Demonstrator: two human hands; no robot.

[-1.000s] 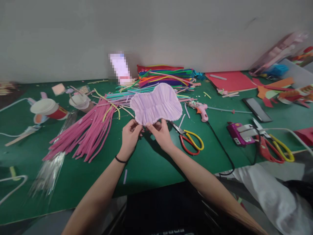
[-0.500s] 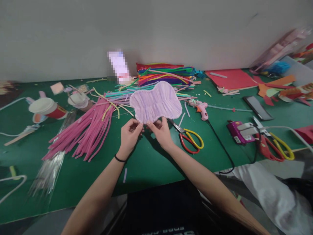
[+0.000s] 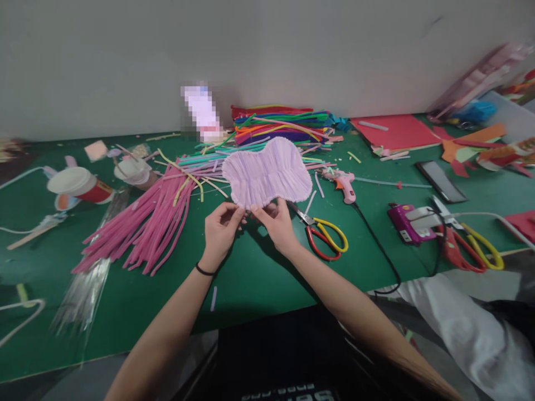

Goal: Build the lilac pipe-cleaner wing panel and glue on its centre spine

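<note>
A pale lilac ribbed panel made of pipe cleaners (image 3: 267,172), shaped like a wide butterfly wing, is held up above the green table (image 3: 251,278). My left hand (image 3: 220,231) pinches its near edge at the lower left. My right hand (image 3: 276,223) pinches the same edge just to the right, the fingertips of both hands almost meeting. A black band sits on my left wrist.
A heap of pink pipe cleaners (image 3: 142,223) lies to the left, a multicoloured stack (image 3: 280,122) behind. Red-and-yellow scissors (image 3: 326,239) and a pink glue gun (image 3: 345,186) lie right of my hands. Paper cups (image 3: 79,186) stand far left. Another person's white sleeve (image 3: 460,328) shows lower right.
Both hands and the lilac panel have drifted very slightly up and away; the grip is unchanged.
</note>
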